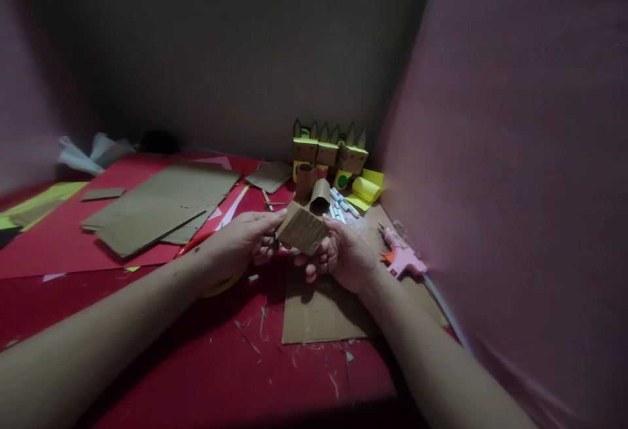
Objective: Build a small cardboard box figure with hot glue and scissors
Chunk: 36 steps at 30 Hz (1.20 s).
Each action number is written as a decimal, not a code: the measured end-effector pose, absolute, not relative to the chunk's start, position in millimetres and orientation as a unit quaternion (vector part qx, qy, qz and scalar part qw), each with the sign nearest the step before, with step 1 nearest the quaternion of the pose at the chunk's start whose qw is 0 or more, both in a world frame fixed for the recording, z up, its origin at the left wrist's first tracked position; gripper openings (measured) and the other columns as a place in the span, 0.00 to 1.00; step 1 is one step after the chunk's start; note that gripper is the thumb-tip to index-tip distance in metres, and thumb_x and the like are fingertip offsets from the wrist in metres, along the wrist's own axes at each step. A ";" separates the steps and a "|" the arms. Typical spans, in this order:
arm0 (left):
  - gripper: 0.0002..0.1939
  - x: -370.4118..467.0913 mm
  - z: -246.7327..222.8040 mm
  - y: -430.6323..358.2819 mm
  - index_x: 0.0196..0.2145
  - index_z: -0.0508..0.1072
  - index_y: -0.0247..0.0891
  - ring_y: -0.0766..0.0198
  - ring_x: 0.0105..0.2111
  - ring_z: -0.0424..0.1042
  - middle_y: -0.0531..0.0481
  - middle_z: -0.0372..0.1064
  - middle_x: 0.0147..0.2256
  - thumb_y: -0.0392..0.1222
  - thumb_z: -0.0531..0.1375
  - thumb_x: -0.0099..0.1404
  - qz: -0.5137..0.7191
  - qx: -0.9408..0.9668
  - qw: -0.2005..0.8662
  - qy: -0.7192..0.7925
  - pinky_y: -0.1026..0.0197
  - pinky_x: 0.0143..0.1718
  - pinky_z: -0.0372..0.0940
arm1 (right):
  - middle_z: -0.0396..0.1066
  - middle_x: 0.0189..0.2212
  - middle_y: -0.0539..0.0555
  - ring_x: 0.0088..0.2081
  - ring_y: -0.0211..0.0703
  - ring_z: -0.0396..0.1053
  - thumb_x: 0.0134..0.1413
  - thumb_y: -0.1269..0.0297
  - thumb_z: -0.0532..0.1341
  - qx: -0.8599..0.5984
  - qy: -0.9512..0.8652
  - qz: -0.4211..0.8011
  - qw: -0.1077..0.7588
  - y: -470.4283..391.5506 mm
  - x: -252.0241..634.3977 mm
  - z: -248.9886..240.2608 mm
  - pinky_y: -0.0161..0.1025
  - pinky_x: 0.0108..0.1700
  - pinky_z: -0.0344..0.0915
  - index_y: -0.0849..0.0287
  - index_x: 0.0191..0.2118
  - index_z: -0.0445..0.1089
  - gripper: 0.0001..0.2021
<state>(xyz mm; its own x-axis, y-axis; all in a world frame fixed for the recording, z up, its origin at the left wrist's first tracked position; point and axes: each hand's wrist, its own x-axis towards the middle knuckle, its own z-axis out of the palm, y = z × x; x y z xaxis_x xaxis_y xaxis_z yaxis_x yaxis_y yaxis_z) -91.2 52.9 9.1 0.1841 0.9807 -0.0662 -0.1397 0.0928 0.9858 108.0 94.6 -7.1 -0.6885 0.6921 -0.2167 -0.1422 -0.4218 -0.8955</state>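
Between my two hands is a small piece of cardboard (pixel 301 227), folded or box-like and tilted, held above the table. My left hand (pixel 252 236) pinches its left edge, thumb on top. On the right edge, my right hand (pixel 341 249) grips it with the thumb on top and fingers curled below. Just behind it are two brown cardboard tubes: an upright tube (pixel 305 182) and a tilted tube (pixel 320 195) with its dark opening toward me. Whether the tilted tube touches the held piece I cannot tell. A cardboard sheet (pixel 324 318) lies below my right hand.
Cardboard figures (pixel 326 148) with pointed ears stand at the back. White markers (pixel 343 203), yellow paper (pixel 366 190) and a pink glue gun (pixel 402 256) lie to the right. Cardboard sheets (pixel 161 203) rest on red paper at left. Scissors (pixel 196 242) with red-orange handles lie under my left wrist.
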 end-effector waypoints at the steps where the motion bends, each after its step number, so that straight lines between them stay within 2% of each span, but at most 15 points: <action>1: 0.21 -90.5 9.8 52.5 0.35 0.79 0.35 0.70 0.22 0.52 0.49 0.65 0.26 0.59 0.66 0.66 0.469 0.482 0.600 0.434 0.65 0.20 0.44 | 0.79 0.26 0.59 0.22 0.41 0.72 0.60 0.40 0.54 -0.290 -0.468 0.793 0.262 94.8 108.6 -7.2 0.40 0.30 0.74 0.62 0.38 0.78 0.28; 4: 0.20 -91.2 9.1 54.0 0.35 0.79 0.35 0.71 0.22 0.51 0.49 0.65 0.25 0.58 0.66 0.66 0.476 0.474 0.608 0.424 0.66 0.20 0.43 | 0.79 0.27 0.59 0.23 0.42 0.73 0.62 0.43 0.53 -0.277 -0.460 0.803 0.259 95.6 110.9 -7.7 0.40 0.32 0.74 0.62 0.39 0.78 0.27; 7: 0.18 -95.7 4.3 58.4 0.36 0.79 0.35 0.71 0.23 0.54 0.49 0.66 0.26 0.55 0.68 0.65 0.493 0.462 0.605 0.421 0.68 0.21 0.47 | 0.80 0.29 0.61 0.26 0.44 0.76 0.66 0.47 0.50 -0.271 -0.444 0.819 0.243 96.4 112.3 -8.2 0.42 0.34 0.75 0.63 0.40 0.77 0.25; 11: 0.20 -100.2 -1.8 61.7 0.43 0.79 0.37 0.71 0.23 0.56 0.51 0.66 0.27 0.55 0.72 0.61 0.517 0.461 0.587 0.420 0.68 0.21 0.51 | 0.81 0.30 0.62 0.27 0.48 0.78 0.70 0.57 0.45 -0.284 -0.414 0.826 0.256 96.0 110.5 -7.1 0.50 0.41 0.78 0.65 0.45 0.77 0.24; 13: 0.22 -100.3 -2.9 61.2 0.45 0.79 0.38 0.70 0.24 0.60 0.51 0.67 0.29 0.55 0.72 0.61 0.515 0.463 0.590 0.415 0.69 0.22 0.55 | 0.81 0.29 0.62 0.28 0.49 0.79 0.72 0.59 0.44 -0.290 -0.402 0.823 0.277 95.1 109.0 -5.7 0.53 0.43 0.78 0.64 0.46 0.76 0.25; 16: 0.19 -99.9 -2.9 60.9 0.44 0.79 0.38 0.67 0.25 0.65 0.48 0.71 0.30 0.56 0.69 0.65 0.499 0.478 0.611 0.387 0.67 0.22 0.58 | 0.79 0.26 0.60 0.26 0.49 0.76 0.73 0.55 0.42 -0.301 -0.390 0.818 0.298 94.4 107.8 -3.8 0.53 0.40 0.78 0.62 0.46 0.76 0.26; 21: 0.22 -99.8 -0.4 63.0 0.34 0.78 0.36 0.67 0.21 0.63 0.44 0.73 0.29 0.60 0.61 0.69 0.451 0.528 0.625 0.357 0.64 0.19 0.56 | 0.76 0.23 0.57 0.19 0.43 0.69 0.73 0.49 0.44 -0.330 -0.378 0.802 0.325 96.2 107.3 -6.1 0.45 0.30 0.75 0.58 0.38 0.73 0.26; 26: 0.18 -97.0 1.8 57.2 0.33 0.78 0.36 0.68 0.19 0.62 0.46 0.70 0.24 0.55 0.63 0.68 0.393 0.544 0.624 0.401 0.64 0.18 0.53 | 0.75 0.22 0.54 0.16 0.42 0.65 0.73 0.47 0.42 -0.355 -0.376 0.792 0.324 97.6 104.6 -9.2 0.40 0.23 0.70 0.58 0.45 0.72 0.26; 29: 0.18 -95.3 2.8 54.2 0.35 0.80 0.35 0.66 0.20 0.63 0.46 0.71 0.24 0.55 0.65 0.65 0.391 0.549 0.626 0.392 0.64 0.19 0.56 | 0.75 0.23 0.53 0.16 0.41 0.67 0.74 0.46 0.40 -0.368 -0.375 0.785 0.328 96.8 103.0 -7.8 0.41 0.24 0.72 0.58 0.49 0.70 0.27; 33: 0.18 -91.7 6.1 53.4 0.36 0.80 0.36 0.65 0.23 0.65 0.46 0.72 0.27 0.55 0.67 0.63 0.412 0.537 0.628 0.383 0.65 0.21 0.60 | 0.77 0.26 0.56 0.23 0.45 0.74 0.74 0.43 0.37 -0.346 -0.396 0.777 0.347 95.2 101.8 -8.7 0.45 0.28 0.77 0.59 0.53 0.70 0.31; 34: 0.18 -90.6 7.1 53.1 0.35 0.79 0.36 0.66 0.23 0.64 0.47 0.72 0.27 0.56 0.67 0.63 0.421 0.529 0.625 0.390 0.65 0.21 0.60 | 0.78 0.28 0.57 0.25 0.46 0.76 0.73 0.40 0.40 -0.337 -0.410 0.764 0.367 94.7 101.4 -10.1 0.46 0.30 0.77 0.59 0.53 0.70 0.31; 36: 0.18 -88.4 8.8 52.2 0.33 0.78 0.35 0.67 0.22 0.63 0.47 0.71 0.26 0.56 0.68 0.62 0.441 0.510 0.615 0.409 0.66 0.21 0.59 | 0.79 0.33 0.57 0.31 0.47 0.78 0.67 0.37 0.53 -0.318 -0.445 0.720 0.426 93.2 100.5 -13.1 0.46 0.34 0.78 0.59 0.52 0.72 0.29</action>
<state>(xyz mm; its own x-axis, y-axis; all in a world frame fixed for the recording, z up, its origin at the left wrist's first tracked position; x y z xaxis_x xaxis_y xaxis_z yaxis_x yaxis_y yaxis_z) -88.4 52.2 8.8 0.2766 0.9595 -0.0543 -0.1249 0.0919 0.9879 100.5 93.2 -13.1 -0.4335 0.8977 -0.0790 -0.3308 -0.2401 -0.9126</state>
